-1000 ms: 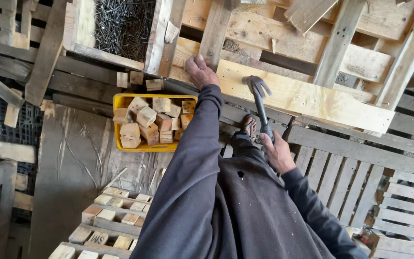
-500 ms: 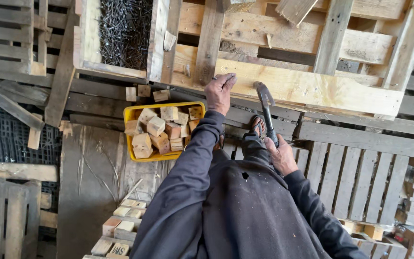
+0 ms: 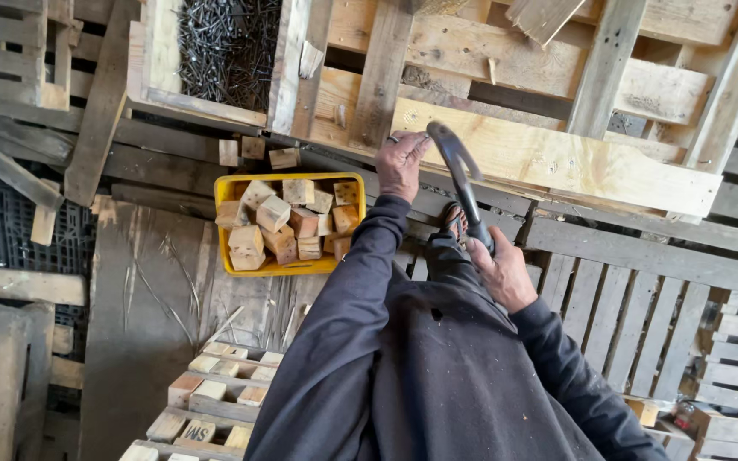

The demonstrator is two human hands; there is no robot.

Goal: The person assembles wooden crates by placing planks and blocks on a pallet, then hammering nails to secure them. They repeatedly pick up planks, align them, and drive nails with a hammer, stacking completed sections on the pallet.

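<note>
A person in dark sleeves works over a pale wooden pallet [image 3: 557, 162], seen from above. The right hand [image 3: 506, 273] is closed around the handle of a dark hammer [image 3: 459, 175], whose head sits up and to the left of that hand, just beside the fingertips of the left hand [image 3: 401, 162]. The left hand rests against the pallet's near plank with its fingers pinched together; whether they hold anything is too small to tell. To the left of the left arm sits a yellow crate [image 3: 288, 266] filled with short wooden blocks [image 3: 288, 224]. Beyond it, at the upper left, a wooden box [image 3: 160, 51] holds a heap of dark nails [image 3: 224, 47]. More blocks lie in rows [image 3: 211, 401] near the bottom edge.
</note>
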